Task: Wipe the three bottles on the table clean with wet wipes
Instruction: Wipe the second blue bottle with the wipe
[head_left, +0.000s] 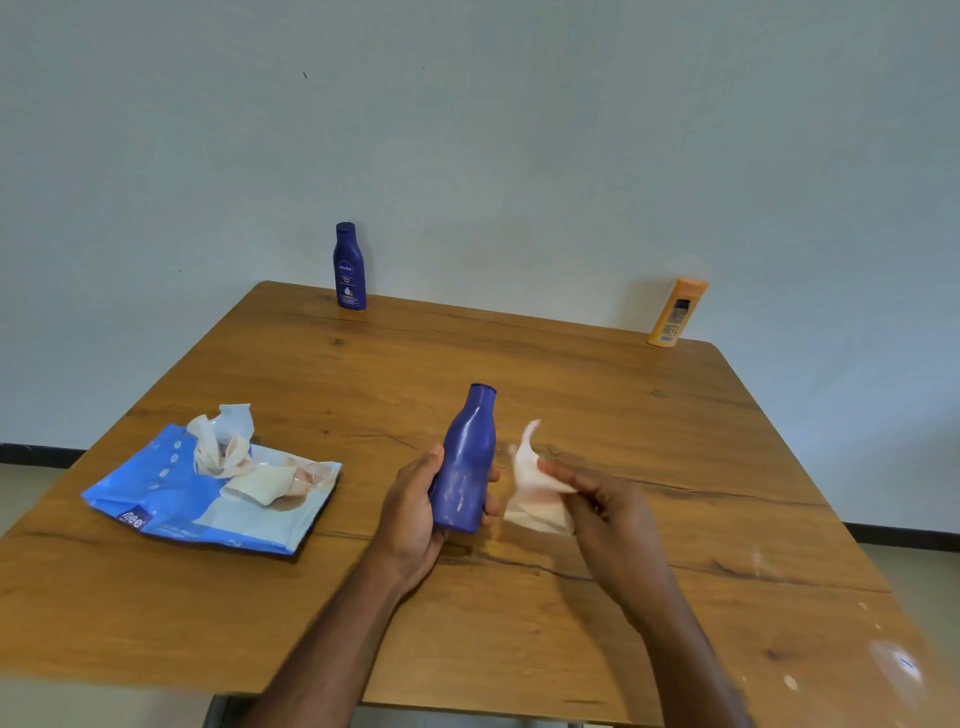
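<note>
Nearest the camera, both forearms reach in from six o'clock over the wooden table (519, 364). The left hand (415, 512) curls round the lower body of the blue bottle (465, 462), thumb on the near side and fingertips showing past the far side, holding it just above the tabletop with its long axis running roughly six to twelve, the neck tipped slightly toward one o'clock. The right hand (605, 512) pinches a crumpled wipe (535, 488) between thumb and fingers; the wipe sits just beside the bottle at its three o'clock, apart from it by a narrow gap. So the bottle lies at nine o'clock from the wiping hand, and the next stroke probably calls for bringing the wipe leftward onto the bottle's flank and running it along that long axis. Pale smears on the bottle's lower body suggest it is not yet clean. At nine o'clock of the left hand lies the wipes pack (208, 493), open, with sheets bunched out of its top. Far off, a second blue bottle (349, 267) stands upright at eleven o'clock and an orange bottle (675, 312) at one o'clock, both at the table's back edge.
</note>
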